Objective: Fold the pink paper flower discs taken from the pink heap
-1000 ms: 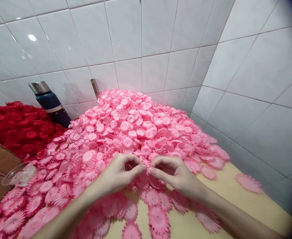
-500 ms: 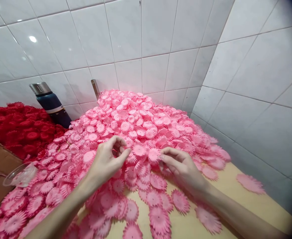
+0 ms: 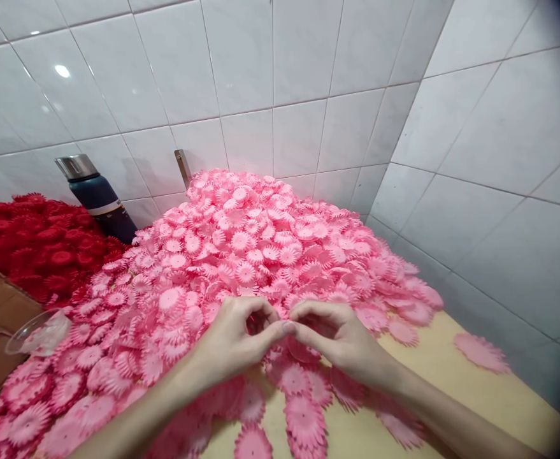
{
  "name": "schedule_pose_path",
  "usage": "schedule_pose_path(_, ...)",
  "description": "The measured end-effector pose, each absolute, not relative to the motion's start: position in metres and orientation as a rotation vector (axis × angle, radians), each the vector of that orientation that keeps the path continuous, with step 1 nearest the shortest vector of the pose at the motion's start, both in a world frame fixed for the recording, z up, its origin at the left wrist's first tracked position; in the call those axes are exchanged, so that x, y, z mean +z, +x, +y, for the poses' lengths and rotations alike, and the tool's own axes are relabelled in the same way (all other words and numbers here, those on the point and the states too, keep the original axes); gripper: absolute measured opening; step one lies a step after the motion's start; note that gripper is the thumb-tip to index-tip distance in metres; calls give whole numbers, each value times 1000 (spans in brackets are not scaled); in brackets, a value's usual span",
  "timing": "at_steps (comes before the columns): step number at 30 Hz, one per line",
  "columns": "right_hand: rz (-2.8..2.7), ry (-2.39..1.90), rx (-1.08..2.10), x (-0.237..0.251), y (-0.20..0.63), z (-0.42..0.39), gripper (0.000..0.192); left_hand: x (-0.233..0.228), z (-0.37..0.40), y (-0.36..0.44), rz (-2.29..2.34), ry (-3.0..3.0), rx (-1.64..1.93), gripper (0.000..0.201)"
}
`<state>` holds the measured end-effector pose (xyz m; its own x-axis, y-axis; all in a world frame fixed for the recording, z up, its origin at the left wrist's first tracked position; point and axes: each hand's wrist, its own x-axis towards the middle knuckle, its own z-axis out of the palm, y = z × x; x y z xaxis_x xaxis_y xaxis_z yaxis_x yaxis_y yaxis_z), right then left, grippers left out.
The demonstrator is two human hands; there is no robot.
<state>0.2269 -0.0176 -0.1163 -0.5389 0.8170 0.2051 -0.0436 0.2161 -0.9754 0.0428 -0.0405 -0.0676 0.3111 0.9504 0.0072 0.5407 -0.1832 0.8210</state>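
1. Presently, left hand [image 3: 234, 341] and right hand [image 3: 339, 335] meet fingertip to fingertip over the near edge of the pink flower pile [image 3: 260, 255] on the worktop [image 3: 475, 395].
2. Both grips are curled closed; a small reddish piece shows inside the left, too hidden to identify. What the right pinches cannot be told.
3. Red flower pile [image 3: 35, 242] is cut off at the left edge.
4. Flask [image 3: 95, 194] stands behind, its base hidden.
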Motion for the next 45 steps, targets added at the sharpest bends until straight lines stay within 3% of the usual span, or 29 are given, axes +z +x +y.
schedule_pose_path(9, -1730, -748, 1405, -115, 227, -17, 17, -66, -36, 36, 1210, 1690, 657, 23)
schedule_pose_path(16, -1843, -702, 1298, -116, 227, -20, 14, -72, -36, 37, 1321, 1696, 667, 40)
schedule_pose_path(33, -1855, -697, 1262, -115, 228, -18, 12, -73, -27, 20, 1043, 1266, 567, 19)
schedule_pose_path(45, -1715, -696, 1427, -117, 229, -16, 20, -67, -35, 35, 1233, 1662, 628, 17)
